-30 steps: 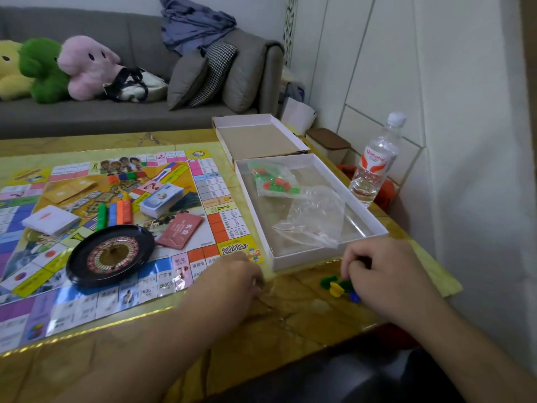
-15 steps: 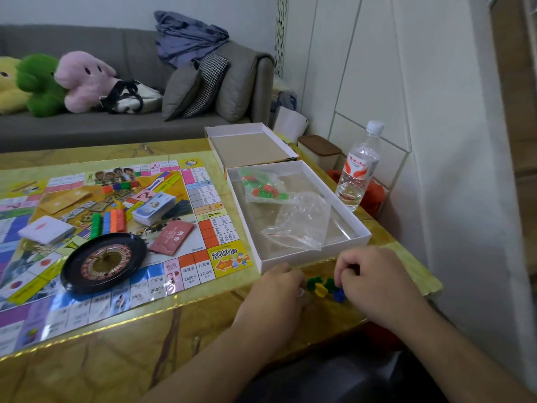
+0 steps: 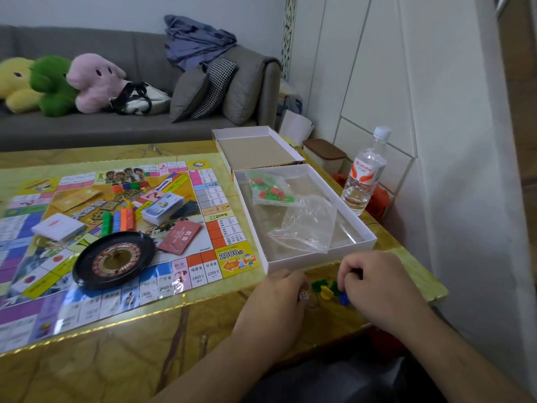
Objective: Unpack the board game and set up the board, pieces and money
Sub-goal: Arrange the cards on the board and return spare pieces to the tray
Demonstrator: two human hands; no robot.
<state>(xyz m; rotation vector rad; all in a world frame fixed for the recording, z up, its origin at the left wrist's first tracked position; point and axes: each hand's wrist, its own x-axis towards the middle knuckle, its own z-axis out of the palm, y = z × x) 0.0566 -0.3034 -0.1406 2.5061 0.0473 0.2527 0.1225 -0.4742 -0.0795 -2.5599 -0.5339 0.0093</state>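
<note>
Board [image 3: 203, 199] is laid flat on the desk [image 3: 145, 359], with a roulette wheel [image 3: 113, 258], card stacks [image 3: 164, 207] and colored blocks [image 3: 117, 219] placed on it. The open box tray [image 3: 369, 242] is set just right of the board; a bag of red/green pieces [image 3: 270, 190] and an empty clear bag [image 3: 305, 225] are held in it. Small green, yellow and blue pawns [image 3: 328, 290] are grouped on the desk just in front of the tray, between both hands. Left hand [image 3: 276, 301]: fingers curled, a die [image 3: 304, 295] seen at the fingertips, probably pinched, partly hidden. Right hand [image 3: 377, 283]: fingers curled down onto the pawns; whether one is gripped cannot be told. A water bottle [image 3: 366, 173] is stood right of the tray.
</note>
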